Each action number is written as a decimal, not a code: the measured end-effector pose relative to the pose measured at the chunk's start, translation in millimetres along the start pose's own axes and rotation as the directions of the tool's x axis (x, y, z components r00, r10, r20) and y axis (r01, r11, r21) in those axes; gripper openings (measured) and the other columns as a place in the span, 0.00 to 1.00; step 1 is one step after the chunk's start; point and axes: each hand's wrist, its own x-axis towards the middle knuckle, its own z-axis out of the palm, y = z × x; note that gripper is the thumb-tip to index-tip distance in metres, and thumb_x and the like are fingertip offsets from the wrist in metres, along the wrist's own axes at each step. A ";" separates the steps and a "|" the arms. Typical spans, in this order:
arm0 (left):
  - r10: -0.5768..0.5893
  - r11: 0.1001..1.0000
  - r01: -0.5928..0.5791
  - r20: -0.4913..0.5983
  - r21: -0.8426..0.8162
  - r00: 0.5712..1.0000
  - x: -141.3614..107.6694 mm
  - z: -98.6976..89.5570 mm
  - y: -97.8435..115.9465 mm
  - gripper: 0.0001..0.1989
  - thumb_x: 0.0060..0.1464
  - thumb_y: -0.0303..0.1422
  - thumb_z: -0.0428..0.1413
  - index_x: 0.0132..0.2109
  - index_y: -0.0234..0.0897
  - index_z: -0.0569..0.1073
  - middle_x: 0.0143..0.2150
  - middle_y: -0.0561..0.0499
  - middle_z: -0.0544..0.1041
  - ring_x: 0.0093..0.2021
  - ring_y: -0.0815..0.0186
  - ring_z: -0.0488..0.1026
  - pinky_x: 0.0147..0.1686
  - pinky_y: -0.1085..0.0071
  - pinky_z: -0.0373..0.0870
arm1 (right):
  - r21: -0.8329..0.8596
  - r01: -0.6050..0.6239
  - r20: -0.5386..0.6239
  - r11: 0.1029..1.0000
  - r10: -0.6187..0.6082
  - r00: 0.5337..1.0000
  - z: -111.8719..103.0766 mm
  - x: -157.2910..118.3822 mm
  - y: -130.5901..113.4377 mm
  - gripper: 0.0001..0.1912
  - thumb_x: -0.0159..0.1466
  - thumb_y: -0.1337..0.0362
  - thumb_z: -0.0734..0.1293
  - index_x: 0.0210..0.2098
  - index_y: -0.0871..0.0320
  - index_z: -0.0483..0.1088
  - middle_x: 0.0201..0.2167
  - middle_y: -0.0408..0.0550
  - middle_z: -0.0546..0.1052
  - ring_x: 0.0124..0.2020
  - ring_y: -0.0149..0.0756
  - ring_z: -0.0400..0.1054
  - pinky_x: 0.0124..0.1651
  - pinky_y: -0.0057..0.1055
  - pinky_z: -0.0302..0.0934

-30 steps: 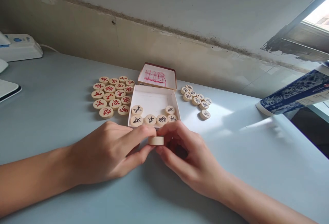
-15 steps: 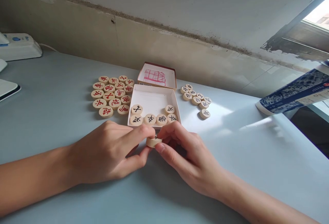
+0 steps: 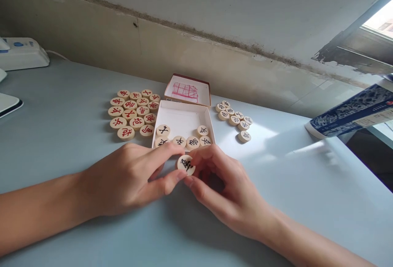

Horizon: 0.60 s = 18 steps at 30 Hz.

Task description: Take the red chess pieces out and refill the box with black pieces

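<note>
A round wooden piece with a black character is held between both hands, its marked face tilted toward me. My left hand pinches it from the left with thumb and index finger. From the right, my right hand grips the same piece with its fingertips. Just beyond them lies an open white box with several black-marked pieces along its near side and corners. Several red-marked pieces lie in a group left of the box. To its right are several more black-marked pieces.
A box lid with a pink drawing rests behind the white box. At the far left stands a white device with a blue button. A blue patterned cylinder lies at the right edge, near the wall.
The held piece has turned, so its black character now faces me rather than mostly its edge. My left thumb has moved up and right onto it.
</note>
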 end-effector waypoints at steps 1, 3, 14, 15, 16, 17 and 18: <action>0.002 1.000 -0.002 0.006 -0.012 1.000 0.3 0.0 -0.6 0.09 0.75 0.34 0.47 0.55 0.39 0.69 0.24 0.61 0.72 0.19 0.72 0.70 0.21 0.77 0.63 | -0.001 0.004 -0.002 1.000 -0.004 1.000 0.2 -0.2 0.0 0.08 0.67 0.71 0.68 0.42 0.55 0.65 0.26 0.35 0.70 0.23 0.25 0.62 0.26 0.23 0.56; 0.011 1.000 -0.011 0.016 -0.026 1.000 1.0 0.3 -1.1 0.07 0.74 0.34 0.49 0.52 0.39 0.69 0.25 0.61 0.72 0.19 0.72 0.70 0.21 0.76 0.63 | -0.011 0.015 -0.007 1.000 -0.015 1.000 0.4 -0.5 0.3 0.09 0.65 0.73 0.68 0.39 0.54 0.64 0.28 0.37 0.71 0.24 0.24 0.63 0.26 0.24 0.56; 0.092 0.995 -0.092 0.002 0.041 0.996 0.4 0.7 -0.4 0.05 0.75 0.30 0.46 0.48 0.37 0.65 0.25 0.62 0.67 0.18 0.73 0.63 0.22 0.76 0.61 | -0.033 -0.034 0.001 0.999 0.034 0.999 -1.3 0.9 2.0 0.09 0.65 0.72 0.64 0.43 0.56 0.67 0.30 0.40 0.74 0.27 0.27 0.65 0.29 0.26 0.60; 0.089 0.995 -0.089 -0.005 0.041 0.996 0.2 0.3 -0.4 0.05 0.75 0.30 0.46 0.48 0.37 0.65 0.25 0.62 0.67 0.18 0.73 0.62 0.22 0.76 0.61 | -0.007 -0.044 0.008 0.999 0.044 0.999 -1.8 1.5 0.9 0.07 0.66 0.71 0.65 0.43 0.56 0.67 0.30 0.40 0.74 0.27 0.27 0.65 0.29 0.25 0.61; 0.091 0.995 -0.091 -0.013 0.044 0.996 0.0 -0.1 -0.5 0.04 0.75 0.29 0.47 0.48 0.37 0.65 0.25 0.62 0.67 0.18 0.73 0.63 0.22 0.77 0.62 | 0.021 -0.053 0.018 0.998 0.053 0.998 -2.4 1.9 -0.2 0.05 0.67 0.70 0.66 0.42 0.56 0.67 0.30 0.40 0.74 0.26 0.27 0.65 0.28 0.25 0.60; 0.099 0.994 -0.098 -0.020 0.046 0.995 -0.3 -0.4 -0.5 0.04 0.74 0.28 0.47 0.48 0.37 0.65 0.25 0.61 0.68 0.18 0.73 0.63 0.23 0.77 0.62 | 0.046 -0.062 0.031 0.997 0.061 0.998 -3.0 2.1 -1.2 0.04 0.68 0.68 0.67 0.41 0.56 0.66 0.29 0.40 0.74 0.26 0.26 0.64 0.27 0.25 0.61; 0.108 0.993 -0.107 -0.023 0.046 0.994 -0.6 -0.6 -0.7 0.03 0.74 0.28 0.47 0.48 0.37 0.66 0.26 0.61 0.69 0.19 0.73 0.64 0.23 0.77 0.63 | 0.066 -0.073 0.040 0.995 0.070 0.997 -3.7 2.3 -2.1 0.05 0.69 0.66 0.68 0.41 0.56 0.66 0.29 0.40 0.73 0.26 0.26 0.64 0.27 0.24 0.61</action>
